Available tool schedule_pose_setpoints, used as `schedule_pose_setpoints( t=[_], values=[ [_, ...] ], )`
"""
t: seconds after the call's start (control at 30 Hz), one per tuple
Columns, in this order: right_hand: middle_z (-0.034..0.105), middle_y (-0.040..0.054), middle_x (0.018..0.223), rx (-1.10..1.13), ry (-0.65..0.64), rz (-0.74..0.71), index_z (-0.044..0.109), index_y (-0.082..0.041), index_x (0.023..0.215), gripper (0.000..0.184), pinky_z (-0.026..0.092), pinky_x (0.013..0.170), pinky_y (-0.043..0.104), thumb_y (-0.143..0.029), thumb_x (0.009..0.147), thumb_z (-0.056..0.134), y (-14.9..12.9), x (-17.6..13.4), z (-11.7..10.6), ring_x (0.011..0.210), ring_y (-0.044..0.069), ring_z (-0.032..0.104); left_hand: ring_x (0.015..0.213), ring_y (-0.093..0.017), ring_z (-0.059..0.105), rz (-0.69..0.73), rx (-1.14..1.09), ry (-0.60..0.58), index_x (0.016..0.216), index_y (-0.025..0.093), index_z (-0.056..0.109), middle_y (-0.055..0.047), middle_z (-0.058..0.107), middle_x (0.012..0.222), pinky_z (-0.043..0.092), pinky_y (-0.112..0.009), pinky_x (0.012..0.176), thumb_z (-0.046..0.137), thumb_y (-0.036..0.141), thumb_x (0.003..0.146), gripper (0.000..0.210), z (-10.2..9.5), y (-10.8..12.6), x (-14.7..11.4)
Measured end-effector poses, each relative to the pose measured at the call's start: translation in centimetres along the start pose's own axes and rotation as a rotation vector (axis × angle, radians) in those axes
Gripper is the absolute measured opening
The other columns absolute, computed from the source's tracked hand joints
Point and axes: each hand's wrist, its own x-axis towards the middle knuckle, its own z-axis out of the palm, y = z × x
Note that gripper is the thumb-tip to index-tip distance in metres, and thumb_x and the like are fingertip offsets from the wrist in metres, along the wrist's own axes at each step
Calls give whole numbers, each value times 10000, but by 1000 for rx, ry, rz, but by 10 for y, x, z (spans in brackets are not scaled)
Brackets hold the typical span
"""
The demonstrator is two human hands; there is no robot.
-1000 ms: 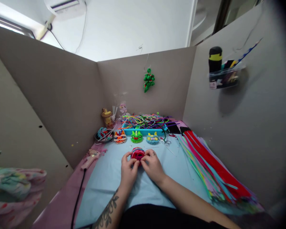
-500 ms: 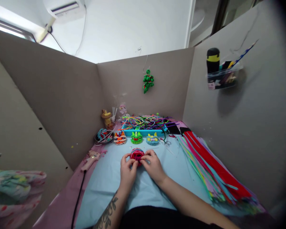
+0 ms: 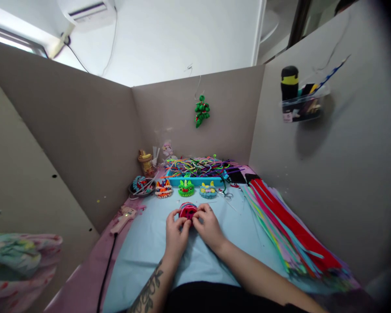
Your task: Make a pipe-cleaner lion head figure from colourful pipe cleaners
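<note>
Forearms [image 3: 257, 271] stretched toward the blue tray [image 3: 197, 181], slanting inward, hands close together on its near side and well short of it. Left hand [image 3: 176, 230], just left of the tray's middle: wrist nearly in line with a leaf-tattooed forearm, back of the hand upward, index finger curved round the left side of a round red piece [image 3: 188, 211], thumb reaching in to its near edge. Right hand [image 3: 210, 228], in front of the tray's right half: turned inward, thumb and index finger meeting at the piece's near right edge, remaining fingers curled. Grip: both hands clamped on the red piece, held from either side; exact bit under the right fingertips too small to tell.

Red piece: straight in front of the tray, between both hands. Looks rounded, face deep red to magenta with several dark marks or openings, blue and paler bands along the far edge; near edge partly hidden by fingertips. Contact with the blue cloth [image 3: 143, 269] below: cannot tell.

Just before the tray, in a row: an orange-and-white figure [image 3: 164, 189], a green figure [image 3: 186, 188], a light-blue-and-yellow figure [image 3: 207, 190]. Near the tray's near right corner, scissors [image 3: 227, 195]. Inside the tray, heaped coloured stems [image 3: 202, 165].
</note>
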Motion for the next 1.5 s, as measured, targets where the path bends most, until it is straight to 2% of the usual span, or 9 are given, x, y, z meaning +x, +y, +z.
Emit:
schedule_pose_setpoints(
  t=[0.17, 0.3, 0.53, 0.7, 0.77, 0.97, 1.27, 1.4, 1.5],
  values=[
    [477, 27, 837, 62, 71, 55, 597, -190, 640, 145, 440, 809, 319, -90, 726, 536, 6, 4, -2, 833, 175, 524, 1052, -224, 547, 36, -39, 126, 897, 198, 667, -97, 578, 1071, 451, -415, 924, 462, 270, 871, 219, -7, -2, 0],
    [475, 25, 837, 85, 108, 79, 586, -187, 623, 146, 440, 812, 318, -93, 718, 529, 7, 6, -4, 831, 174, 521, 1010, -222, 549, 91, 8, 208, 867, 192, 648, -88, 572, 1029, 458, -403, 893, 516, 268, 848, 154, -11, 0, -2],
    [476, 36, 865, 60, 98, 0, 585, -191, 640, 143, 454, 822, 332, -93, 731, 533, 3, 3, -5, 855, 180, 518, 879, -217, 539, 172, 148, 148, 868, 216, 690, -63, 531, 870, 466, -403, 829, 605, 266, 794, 123, -9, 7, -5],
    [505, 82, 1026, 2, 53, -58, 603, -196, 678, 139, 439, 912, 400, -92, 746, 540, 0, 0, -4, 999, 223, 523, 1231, -298, 412, 106, 111, 77, 808, 197, 699, -114, 484, 1236, 359, -497, 1022, 579, 260, 801, 136, -5, 2, -3],
    [504, 93, 1116, 34, 21, -47, 602, -193, 693, 150, 442, 929, 388, -82, 755, 523, 1, -1, -3, 1053, 221, 526, 1287, -304, 373, 63, 67, 33, 778, 185, 698, -115, 446, 1330, 334, -506, 1050, 555, 256, 812, 164, -3, -1, -2],
    [553, 86, 1150, 105, -66, -49, 587, -195, 714, 169, 410, 985, 383, -67, 769, 491, 2, -2, -1, 1097, 193, 534, 1143, -253, 553, -53, -71, -91, 773, 178, 681, -129, 580, 1234, 447, -423, 965, 500, 259, 841, 210, -1, -1, -2],
    [580, 82, 1113, 118, -66, -51, 607, -199, 701, 174, 427, 956, 377, -67, 751, 506, -2, -4, 2, 1063, 197, 551, 1085, -237, 585, -60, -26, -55, 727, 181, 618, -122, 607, 1189, 461, -403, 915, 465, 266, 862, 220, -2, 8, -4],
    [594, 75, 1025, 126, 12, 9, 599, -196, 671, 150, 444, 916, 365, -83, 728, 518, 1, 2, -2, 989, 198, 573, 1174, -226, 522, -20, -106, -65, 921, 192, 601, -122, 565, 1243, 421, -406, 973, 493, 257, 850, 144, -2, 2, -3],
    [610, 69, 970, 140, 54, 69, 590, -194, 637, 154, 457, 878, 355, -82, 708, 513, 5, 7, -8, 940, 198, 588, 1276, -251, 421, 25, -177, -81, 1217, 208, 465, -136, 450, 1365, 360, -456, 1037, 622, 251, 756, 489, -2, -6, -2]
  ],
)
